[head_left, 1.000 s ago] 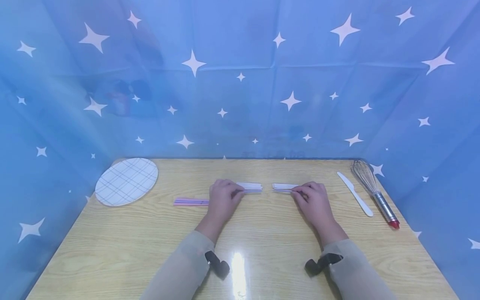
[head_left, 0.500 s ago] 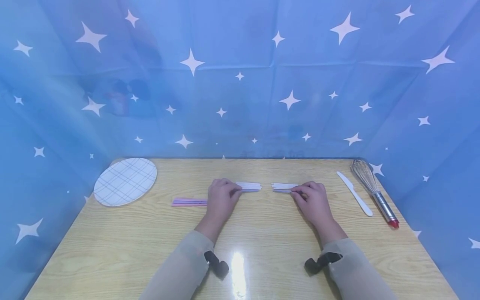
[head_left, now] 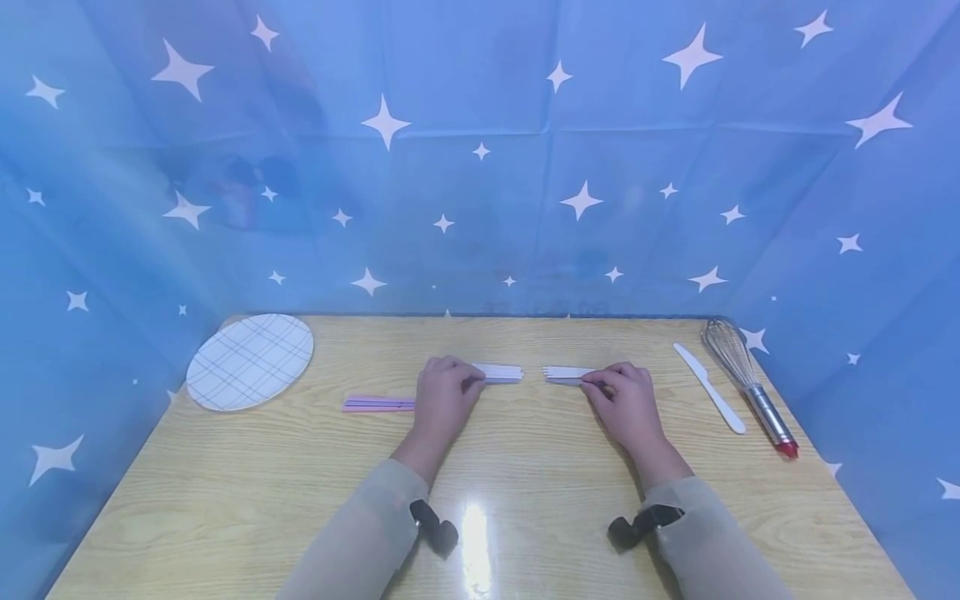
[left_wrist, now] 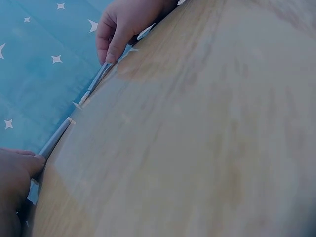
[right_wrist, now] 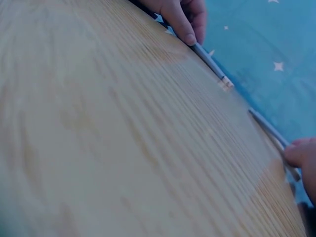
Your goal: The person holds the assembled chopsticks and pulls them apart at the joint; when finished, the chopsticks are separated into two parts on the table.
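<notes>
My left hand pinches a small bundle of slim, straw-like white and lilac sticks lying flat on the table, their tips pointing right. Opposite it, my right hand pinches a similar bundle of white and lilac sticks, tips pointing left. A short gap separates the two rows of tips. Pink and purple sticks stick out to the left of my left hand, which hides their right end. In the right wrist view, the left hand's thumb and fingers close on the sticks at the tabletop.
A white plate with a blue check pattern lies at the table's far left. On the right are a white knife and a metal whisk with a red end. A blue starry cloth hangs behind and around the wooden table.
</notes>
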Tool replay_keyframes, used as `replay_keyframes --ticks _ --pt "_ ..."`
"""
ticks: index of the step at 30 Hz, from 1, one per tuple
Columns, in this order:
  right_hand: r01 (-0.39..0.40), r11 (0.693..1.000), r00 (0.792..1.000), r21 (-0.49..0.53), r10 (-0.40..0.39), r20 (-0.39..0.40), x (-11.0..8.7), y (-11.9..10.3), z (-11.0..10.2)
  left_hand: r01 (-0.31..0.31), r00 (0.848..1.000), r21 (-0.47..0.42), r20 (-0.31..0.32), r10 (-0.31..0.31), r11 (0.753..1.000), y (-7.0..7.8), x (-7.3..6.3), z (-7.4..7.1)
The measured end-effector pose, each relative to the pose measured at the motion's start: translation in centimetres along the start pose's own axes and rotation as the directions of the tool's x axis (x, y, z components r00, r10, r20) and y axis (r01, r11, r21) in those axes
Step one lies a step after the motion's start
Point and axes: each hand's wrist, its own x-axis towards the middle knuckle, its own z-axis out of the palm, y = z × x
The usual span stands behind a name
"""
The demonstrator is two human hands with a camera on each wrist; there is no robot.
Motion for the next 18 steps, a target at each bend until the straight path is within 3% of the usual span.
replay_keyframes --ticks 6,18 --pt "-0.012 1.0 1.0 -0.012 0.012 0.001 0.1 0.03 0.08 0.012 1.0 0.017 0.005 -0.012 1.0 0.07 0.11 -0.05" --pt "-0.043 0.999 0.999 0.0 0.043 0.017 -0.1 0.0 0.05 -0.02 0.999 0.006 -0.034 0.02 1.0 -0.02 -0.05 0.06"
